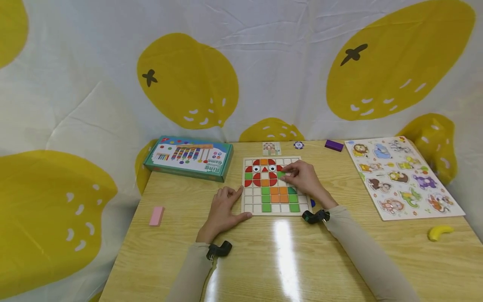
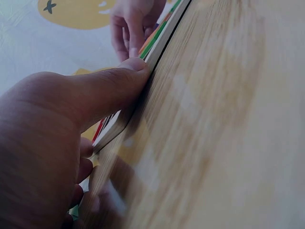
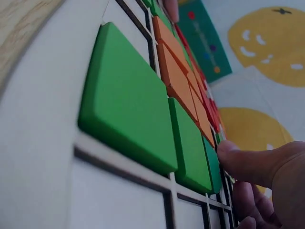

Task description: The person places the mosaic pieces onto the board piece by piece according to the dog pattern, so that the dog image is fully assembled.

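Observation:
A square wooden grid board lies on the table, its cells partly filled with red, orange, green and white pieces; two white pieces have black eye dots. My left hand rests at the board's near left corner, index finger against the left edge and thumb pressing the front edge. Over the right side, my right hand pinches a green square block between thumb and index finger, just beneath a red piece. A dark green triangular piece sits lower right, above light green squares.
Behind the board lie a small pattern card, a poker chip and a purple block. The Ring Game box is at back left, a pink block nearer. An animal puzzle and toy banana are right.

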Demonstrator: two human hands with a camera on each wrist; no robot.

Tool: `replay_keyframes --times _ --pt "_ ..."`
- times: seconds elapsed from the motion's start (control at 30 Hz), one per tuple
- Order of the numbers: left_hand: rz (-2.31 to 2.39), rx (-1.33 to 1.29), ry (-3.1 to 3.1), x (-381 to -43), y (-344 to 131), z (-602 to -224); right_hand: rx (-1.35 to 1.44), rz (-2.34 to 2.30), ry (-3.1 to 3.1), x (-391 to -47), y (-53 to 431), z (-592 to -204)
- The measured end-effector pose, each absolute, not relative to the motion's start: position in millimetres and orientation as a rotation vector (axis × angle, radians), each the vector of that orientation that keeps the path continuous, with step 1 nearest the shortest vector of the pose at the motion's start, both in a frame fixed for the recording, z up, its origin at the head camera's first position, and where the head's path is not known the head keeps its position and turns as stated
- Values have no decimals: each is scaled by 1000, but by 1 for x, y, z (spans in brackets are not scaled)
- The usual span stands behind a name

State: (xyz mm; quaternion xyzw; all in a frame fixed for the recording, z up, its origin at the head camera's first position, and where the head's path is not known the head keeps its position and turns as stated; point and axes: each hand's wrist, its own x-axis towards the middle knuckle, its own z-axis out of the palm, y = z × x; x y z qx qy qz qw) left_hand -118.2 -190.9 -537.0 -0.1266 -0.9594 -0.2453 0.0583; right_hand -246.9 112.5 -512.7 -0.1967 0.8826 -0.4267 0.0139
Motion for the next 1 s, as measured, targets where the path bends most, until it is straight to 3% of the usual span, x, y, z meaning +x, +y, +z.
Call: replay_keyframes --times 0.23,0.57,0.77,1.0 --pt "-750 -396 -2907 -119 -189 -538 -670 -1295 2755 -242 124 -506" --pt "-723 -376 -2884 -117 -190 -539 -737 -1021 2749 -196 217 -479" --pt "-729 -372 -2887 -116 -193 -540 -696 -904 2786 -156 249 -491" --pt "-726 -401 -2879 -118 -192 -540 -698 -907 2907 -128 249 -505"
